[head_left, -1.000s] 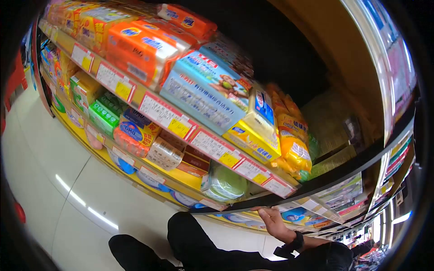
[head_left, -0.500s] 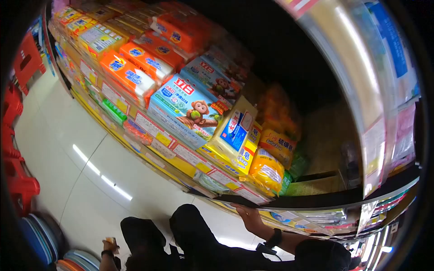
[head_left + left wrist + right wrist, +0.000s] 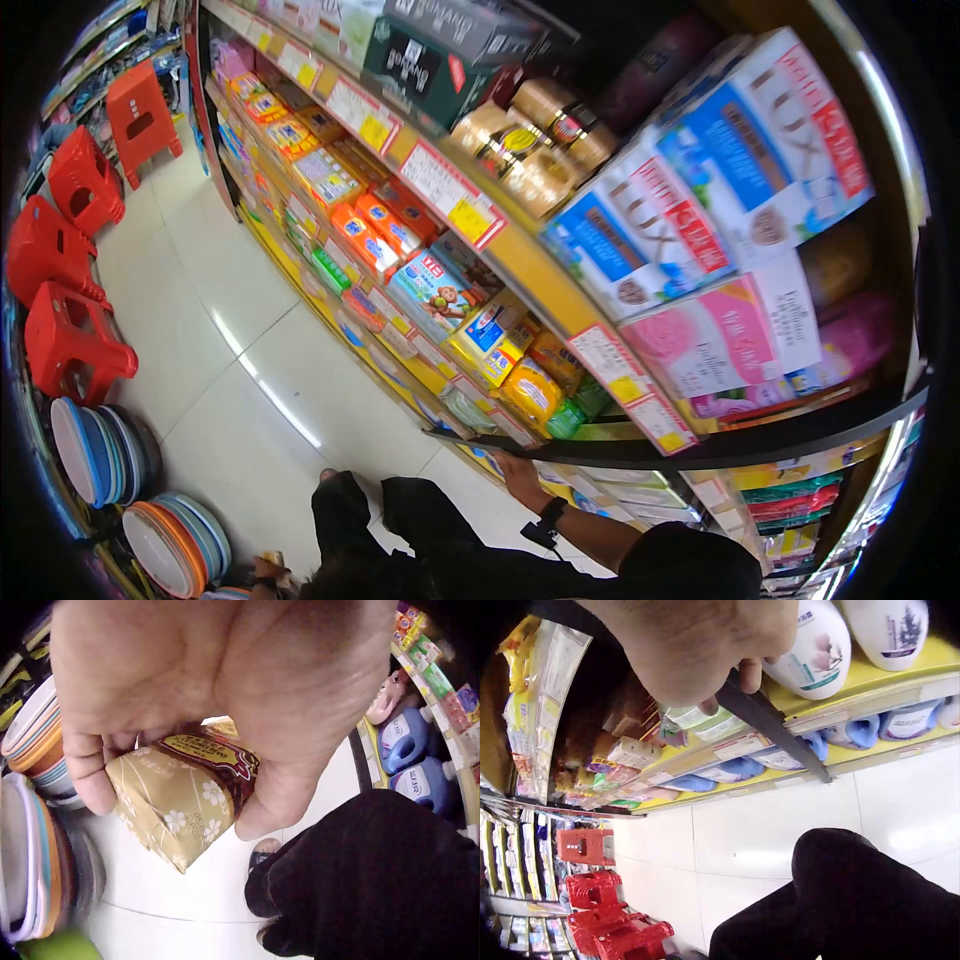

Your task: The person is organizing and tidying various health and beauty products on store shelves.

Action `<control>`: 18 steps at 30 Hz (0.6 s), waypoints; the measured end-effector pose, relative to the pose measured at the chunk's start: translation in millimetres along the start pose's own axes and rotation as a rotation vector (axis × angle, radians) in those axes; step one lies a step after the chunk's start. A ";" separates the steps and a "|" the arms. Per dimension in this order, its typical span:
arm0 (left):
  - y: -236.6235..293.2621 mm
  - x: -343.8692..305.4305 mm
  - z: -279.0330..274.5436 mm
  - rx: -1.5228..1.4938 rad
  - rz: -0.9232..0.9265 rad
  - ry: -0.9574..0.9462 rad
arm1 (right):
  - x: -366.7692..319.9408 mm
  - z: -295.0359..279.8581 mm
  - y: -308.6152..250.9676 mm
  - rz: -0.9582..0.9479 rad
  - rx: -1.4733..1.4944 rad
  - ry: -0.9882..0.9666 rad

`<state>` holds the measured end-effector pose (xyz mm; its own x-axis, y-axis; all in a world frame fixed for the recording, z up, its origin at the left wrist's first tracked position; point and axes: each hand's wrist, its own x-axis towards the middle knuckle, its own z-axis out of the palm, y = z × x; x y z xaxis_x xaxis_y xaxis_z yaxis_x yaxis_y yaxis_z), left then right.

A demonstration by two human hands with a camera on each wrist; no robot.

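Note:
My left hand pinches a gold, flower-printed wrapped package with a dark red label between thumb and fingers, held over the floor. In the head view the same hand is low, beside the stacked basins, and the package is small there. My right hand is at the black upright of the shelf unit; in the right wrist view its fingers curl round that black post. Similar gold packages lie on the upper shelf, between dark green boxes and white-blue LUX boxes.
Lower shelves hold orange soap packs, a blue monkey-print box and a yellow bag. Red stools and stacked basins line the left side, with white tiled floor between. Blue bottles stand low.
The head view has shifted, bringing the upper shelf with LUX boxes and more of the stools into sight. My left hand entered the view holding the package. My right hand stays at the black upright.

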<state>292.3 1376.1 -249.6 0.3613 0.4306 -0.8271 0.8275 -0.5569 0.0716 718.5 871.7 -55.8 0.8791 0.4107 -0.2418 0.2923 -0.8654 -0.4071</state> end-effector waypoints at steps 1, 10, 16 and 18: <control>7.1 -29.3 4.5 -0.082 -0.131 -0.026 | -3.9 0.6 5.3 -0.072 0.000 0.032; 50.6 -119.9 -41.7 -0.307 -0.105 0.137 | -99.3 -19.3 -17.6 -0.062 0.215 -0.291; 204.2 -174.9 -233.1 -0.289 0.482 0.361 | -167.2 -32.5 18.6 -0.254 0.449 -0.400; 255.3 -197.5 -302.7 -0.270 0.761 0.477 | -176.4 -73.2 -16.1 -0.219 0.306 -0.350</control>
<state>562.4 1363.9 100.8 0.9352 0.2972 -0.1925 0.3459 -0.6507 0.6760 586.3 792.1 57.8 0.6152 0.6902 -0.3810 0.2859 -0.6456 -0.7081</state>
